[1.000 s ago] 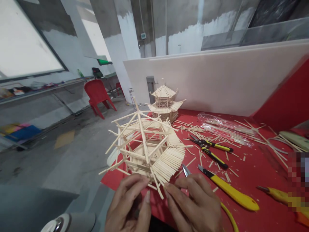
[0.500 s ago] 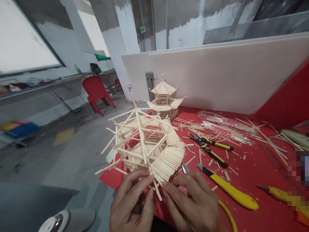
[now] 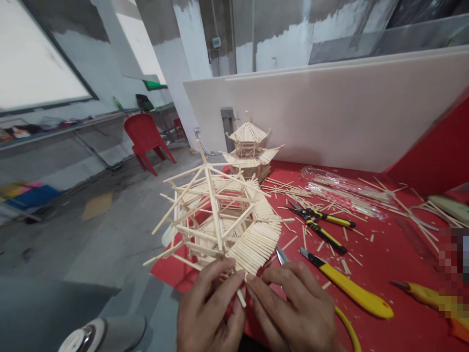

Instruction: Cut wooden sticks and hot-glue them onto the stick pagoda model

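Grey bottle (image 3: 122, 332) down at the lower left of the frame, with a red chair (image 3: 141, 129) above it in the upper left. Next is the open stick model (image 3: 214, 210), smack in the centre on the red desk (image 3: 406, 254), roof slats showing on its right side. Left hand (image 3: 212, 305) is at its front corner, bottom centre, fingertips bunched up around where a stick end pokes out; can't tell if they're actually gripping it. Behind, upper centre, stands a stick tower (image 3: 249, 159) with two roofs. Right hand (image 3: 298, 305) sits just right of the left one, thumb and index drawn together at the roof edge; whatever's between those fingers is hidden, so can't tell. Then pliers (image 3: 312, 219), a bag of sticks (image 3: 344, 195) beyond them, a yellow cutter (image 3: 350, 288) lower right, and a yellow-handled tool (image 3: 417, 292), partly pixelated, far right.
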A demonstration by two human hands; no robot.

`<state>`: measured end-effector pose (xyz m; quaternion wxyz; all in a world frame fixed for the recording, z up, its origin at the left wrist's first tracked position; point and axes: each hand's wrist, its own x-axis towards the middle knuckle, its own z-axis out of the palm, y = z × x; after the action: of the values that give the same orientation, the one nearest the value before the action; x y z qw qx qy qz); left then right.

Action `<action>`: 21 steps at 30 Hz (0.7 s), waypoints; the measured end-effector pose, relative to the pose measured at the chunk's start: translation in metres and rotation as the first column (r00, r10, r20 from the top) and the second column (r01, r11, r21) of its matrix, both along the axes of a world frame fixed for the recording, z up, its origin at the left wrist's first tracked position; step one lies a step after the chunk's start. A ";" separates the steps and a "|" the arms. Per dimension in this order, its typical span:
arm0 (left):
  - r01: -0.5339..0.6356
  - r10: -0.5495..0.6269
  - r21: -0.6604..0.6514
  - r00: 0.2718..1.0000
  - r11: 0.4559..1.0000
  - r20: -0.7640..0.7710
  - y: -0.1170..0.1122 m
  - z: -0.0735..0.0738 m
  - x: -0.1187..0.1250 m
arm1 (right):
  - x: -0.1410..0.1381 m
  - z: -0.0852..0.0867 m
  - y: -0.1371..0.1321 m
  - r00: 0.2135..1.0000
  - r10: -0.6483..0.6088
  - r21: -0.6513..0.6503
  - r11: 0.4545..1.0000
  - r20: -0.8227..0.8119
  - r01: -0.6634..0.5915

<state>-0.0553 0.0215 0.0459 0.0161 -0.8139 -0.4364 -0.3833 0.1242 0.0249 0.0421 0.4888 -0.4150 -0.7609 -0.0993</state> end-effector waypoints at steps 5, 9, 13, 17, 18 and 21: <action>-0.029 0.029 0.056 0.999 0.998 -0.012 -0.002 -0.007 0.003 | -0.001 -0.001 0.001 0.999 0.005 -0.006 1.000 -0.034 -0.005; -0.063 0.064 0.065 0.998 0.996 -0.005 -0.002 -0.009 0.006 | -0.001 -0.001 0.001 0.999 0.004 -0.014 1.000 -0.046 -0.004; -0.076 0.076 0.061 0.997 0.995 -0.002 -0.002 -0.008 0.007 | 0.000 0.000 0.001 0.999 0.008 -0.037 0.999 -0.041 -0.009; -0.056 0.058 0.059 0.997 0.997 -0.041 -0.002 -0.007 0.005 | 0.000 -0.001 0.002 0.999 0.035 -0.038 0.999 -0.041 -0.037; -0.047 0.050 0.053 0.997 0.997 -0.053 -0.003 -0.007 0.004 | 0.000 -0.002 0.002 0.998 0.042 -0.029 0.999 -0.040 -0.043; -0.037 0.039 0.046 0.998 0.998 -0.046 -0.003 -0.007 0.003 | -0.002 -0.005 0.002 0.996 0.047 -0.022 0.999 -0.074 -0.049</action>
<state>-0.0523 0.0183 0.0390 0.0520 -0.8136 -0.4428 -0.3733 0.1225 0.0270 0.0368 0.5137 -0.4057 -0.7533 -0.0634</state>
